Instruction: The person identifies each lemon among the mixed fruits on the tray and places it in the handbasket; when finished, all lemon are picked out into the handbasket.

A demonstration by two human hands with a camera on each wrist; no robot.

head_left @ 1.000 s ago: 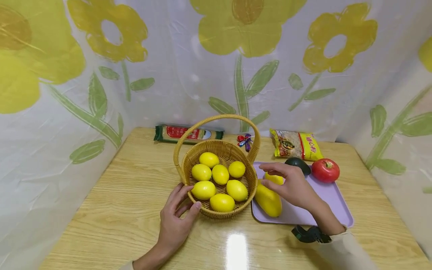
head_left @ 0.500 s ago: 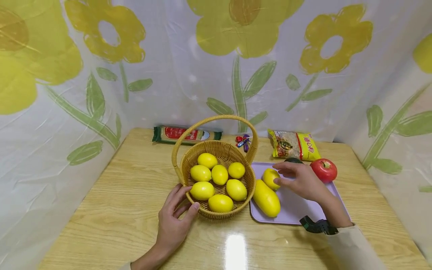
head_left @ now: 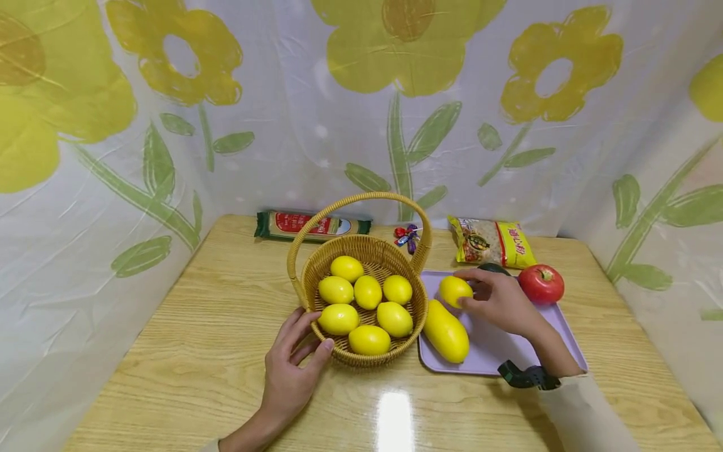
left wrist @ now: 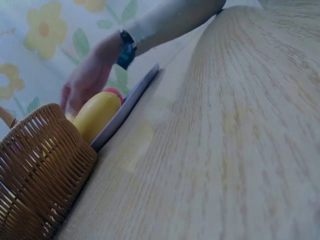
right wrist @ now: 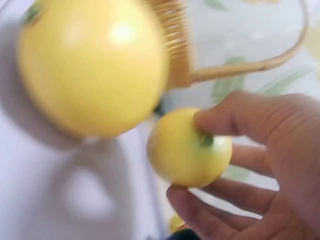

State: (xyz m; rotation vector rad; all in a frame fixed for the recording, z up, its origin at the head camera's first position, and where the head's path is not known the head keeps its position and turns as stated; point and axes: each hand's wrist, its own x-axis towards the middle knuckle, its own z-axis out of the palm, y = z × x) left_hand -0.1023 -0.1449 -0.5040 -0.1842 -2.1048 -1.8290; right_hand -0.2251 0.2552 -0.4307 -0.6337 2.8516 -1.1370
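A round wicker basket with a tall arched handle holds several lemons. My left hand rests at its near left rim, index finger and thumb touching the edge. At the tray's far left, my right hand pinches another lemon between thumb and fingers. In the right wrist view the thumb lies on top of this lemon, near its green stem end. A long yellow fruit lies in front of it on the purple tray.
A red pomegranate-like fruit sits at the tray's far right, with a dark green fruit partly behind my right hand. Along the back lie a green-ended noodle pack, wrapped candies and a yellow bag.
My right hand has come away from above the long fruit, closed on the lemon and raised it slightly. The left hand stays at the basket rim.
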